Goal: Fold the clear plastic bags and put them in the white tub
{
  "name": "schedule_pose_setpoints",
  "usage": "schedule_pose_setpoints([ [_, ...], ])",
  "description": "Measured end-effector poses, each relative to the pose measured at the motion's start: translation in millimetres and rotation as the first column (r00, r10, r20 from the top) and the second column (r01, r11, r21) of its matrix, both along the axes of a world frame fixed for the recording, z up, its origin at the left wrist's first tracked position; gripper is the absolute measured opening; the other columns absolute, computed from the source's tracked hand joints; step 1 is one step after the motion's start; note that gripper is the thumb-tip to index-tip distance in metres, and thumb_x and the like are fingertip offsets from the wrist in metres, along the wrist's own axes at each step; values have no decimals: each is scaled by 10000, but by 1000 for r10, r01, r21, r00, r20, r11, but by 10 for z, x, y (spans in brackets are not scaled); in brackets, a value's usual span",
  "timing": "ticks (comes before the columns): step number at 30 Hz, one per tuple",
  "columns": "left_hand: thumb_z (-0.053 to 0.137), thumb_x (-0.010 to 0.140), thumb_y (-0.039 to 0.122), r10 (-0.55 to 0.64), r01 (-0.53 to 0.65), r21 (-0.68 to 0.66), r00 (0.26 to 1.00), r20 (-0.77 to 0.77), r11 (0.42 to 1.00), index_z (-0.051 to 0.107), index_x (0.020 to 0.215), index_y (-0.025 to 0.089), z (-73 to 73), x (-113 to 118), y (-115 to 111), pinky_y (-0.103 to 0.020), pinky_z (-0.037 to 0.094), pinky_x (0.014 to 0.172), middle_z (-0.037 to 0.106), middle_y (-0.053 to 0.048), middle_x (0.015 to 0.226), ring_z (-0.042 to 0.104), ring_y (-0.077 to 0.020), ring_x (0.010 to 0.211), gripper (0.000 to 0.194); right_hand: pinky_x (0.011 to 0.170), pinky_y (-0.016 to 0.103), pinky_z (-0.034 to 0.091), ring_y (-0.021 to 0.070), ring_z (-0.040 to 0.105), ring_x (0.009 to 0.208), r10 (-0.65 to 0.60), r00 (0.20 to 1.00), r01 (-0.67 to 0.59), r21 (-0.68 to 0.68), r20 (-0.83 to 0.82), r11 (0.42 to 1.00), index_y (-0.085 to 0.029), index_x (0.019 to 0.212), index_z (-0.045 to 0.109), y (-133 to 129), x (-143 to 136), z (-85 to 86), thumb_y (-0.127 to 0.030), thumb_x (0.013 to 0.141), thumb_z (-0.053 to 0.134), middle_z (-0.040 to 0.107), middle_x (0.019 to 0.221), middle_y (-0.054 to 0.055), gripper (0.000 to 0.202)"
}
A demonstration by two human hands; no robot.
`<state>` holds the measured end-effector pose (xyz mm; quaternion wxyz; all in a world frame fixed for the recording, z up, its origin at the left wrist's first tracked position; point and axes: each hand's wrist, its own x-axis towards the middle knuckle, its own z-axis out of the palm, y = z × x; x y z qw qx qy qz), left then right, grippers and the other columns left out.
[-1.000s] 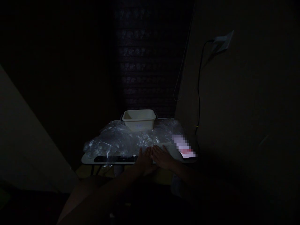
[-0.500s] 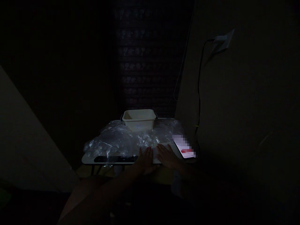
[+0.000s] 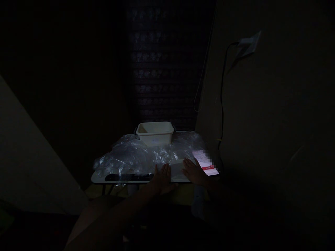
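Note:
My left hand (image 3: pixel 161 179) lies flat at the front edge of a small white table (image 3: pixel 98 178), fingers stretched out. My right hand (image 3: pixel 194 172) rests open with its fingers spread, beside a lit phone (image 3: pixel 205 162). Between the two hands lies a pale flat sheet (image 3: pixel 178 170), its details lost in the dark. Crumpled clear plastic (image 3: pixel 128 157) spreads over much of the tabletop behind my hands. A cream-coloured tub (image 3: pixel 155 134) stands on the plastic near the back.
A long dark object (image 3: pixel 125 177) lies along the front left table edge. On the right wall, a black cable (image 3: pixel 222 104) hangs from a socket (image 3: pixel 248 45). A dark ribbed blind (image 3: pixel 162 73) is behind the table, and a pale panel (image 3: pixel 31 150) slants at left.
My right hand has slid right, away from my left hand and closer to the phone, exposing more of the pale sheet. My left hand has hardly moved.

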<state>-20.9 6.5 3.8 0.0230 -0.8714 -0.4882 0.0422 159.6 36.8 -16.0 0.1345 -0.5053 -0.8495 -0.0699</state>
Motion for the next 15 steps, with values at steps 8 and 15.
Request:
schedule_pose_setpoints([
  [8, 131, 682, 517, -12, 12, 8, 1000, 2, 1000, 127, 1181, 37, -19, -17, 17, -515, 18, 829, 105, -183, 1232, 27, -259, 1125, 693, 871, 434, 82, 216, 260, 1070, -62, 997, 61, 29, 41, 998, -97, 1085, 372, 40, 77, -2, -409, 746, 199, 354, 1144, 135, 491],
  [15, 140, 679, 523, 13, -13, -9, 1000, -8, 1000, 148, 1177, 37, 22, 7, -2, -515, 24, 829, 127, -183, 1228, 33, -266, 1124, 696, 820, 388, 193, 204, 450, 868, -46, 992, 42, 37, 119, 998, -133, 808, 556, -35, 3, 333, -240, 743, 252, 557, 858, 120, 329],
])
